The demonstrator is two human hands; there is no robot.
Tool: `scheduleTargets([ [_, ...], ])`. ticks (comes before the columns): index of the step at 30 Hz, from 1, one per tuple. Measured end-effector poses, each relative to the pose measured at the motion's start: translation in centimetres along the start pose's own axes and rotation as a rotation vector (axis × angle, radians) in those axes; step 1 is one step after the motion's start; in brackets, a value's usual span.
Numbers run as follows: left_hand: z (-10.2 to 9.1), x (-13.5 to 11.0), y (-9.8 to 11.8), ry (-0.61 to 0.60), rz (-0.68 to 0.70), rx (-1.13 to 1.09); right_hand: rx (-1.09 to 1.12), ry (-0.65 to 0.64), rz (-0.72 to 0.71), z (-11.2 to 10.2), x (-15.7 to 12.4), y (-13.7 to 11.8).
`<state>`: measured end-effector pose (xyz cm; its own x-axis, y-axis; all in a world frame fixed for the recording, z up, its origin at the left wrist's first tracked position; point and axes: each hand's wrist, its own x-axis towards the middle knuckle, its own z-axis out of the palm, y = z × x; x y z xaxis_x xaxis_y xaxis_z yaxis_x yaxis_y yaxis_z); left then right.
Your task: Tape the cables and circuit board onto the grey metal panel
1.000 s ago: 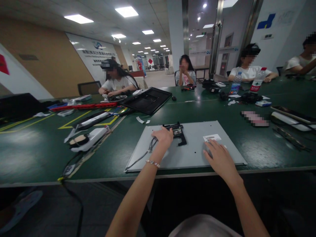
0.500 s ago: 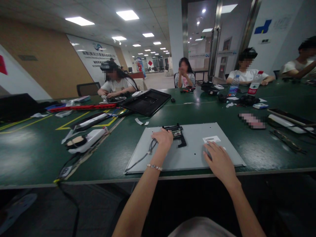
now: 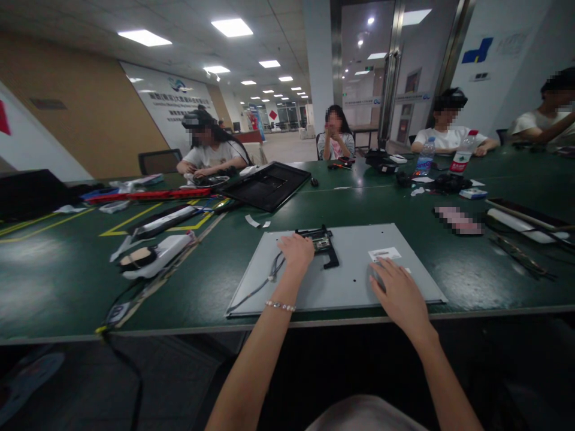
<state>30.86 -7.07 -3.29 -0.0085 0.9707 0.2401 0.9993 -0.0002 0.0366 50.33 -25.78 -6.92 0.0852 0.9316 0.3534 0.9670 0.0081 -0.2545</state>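
Note:
A grey metal panel [image 3: 345, 281] lies flat on the green table [image 3: 215, 269] in front of me. A black bracket with a small circuit board [image 3: 324, 244] sits near its far edge. My left hand [image 3: 295, 251] rests closed beside that bracket, over a thin cable [image 3: 260, 286] that runs across the panel's left part. What its fingers hold is hidden. My right hand [image 3: 399, 293] lies flat and open on the panel's right side, fingertips at a white label [image 3: 384, 254].
A black monitor shell [image 3: 265, 184], white strips [image 3: 155, 254], a red bar [image 3: 148, 194] and cables lie to the left. Water bottles [image 3: 462, 153], a dark tool [image 3: 449, 182] and long strips [image 3: 525, 218] are on the right. Several people sit across the table.
Both hands stay nearly where they were on the panel. The view has shifted slightly.

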Motion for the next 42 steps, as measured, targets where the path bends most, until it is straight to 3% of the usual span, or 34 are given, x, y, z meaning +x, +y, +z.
scheduleTargets([
  [10,0.2,-0.3,0.0,0.039,0.079,-0.003,0.026,-0.014,0.016,-0.1,0.0,-0.1],
  [33,-1.2,-0.5,0.1,-0.047,0.062,0.025,0.051,-0.026,0.047,-0.4,0.4,-0.4],
  [42,-0.8,-0.1,-0.1,0.0,0.085,0.033,0.061,0.004,0.047,-0.5,0.6,-0.5],
])
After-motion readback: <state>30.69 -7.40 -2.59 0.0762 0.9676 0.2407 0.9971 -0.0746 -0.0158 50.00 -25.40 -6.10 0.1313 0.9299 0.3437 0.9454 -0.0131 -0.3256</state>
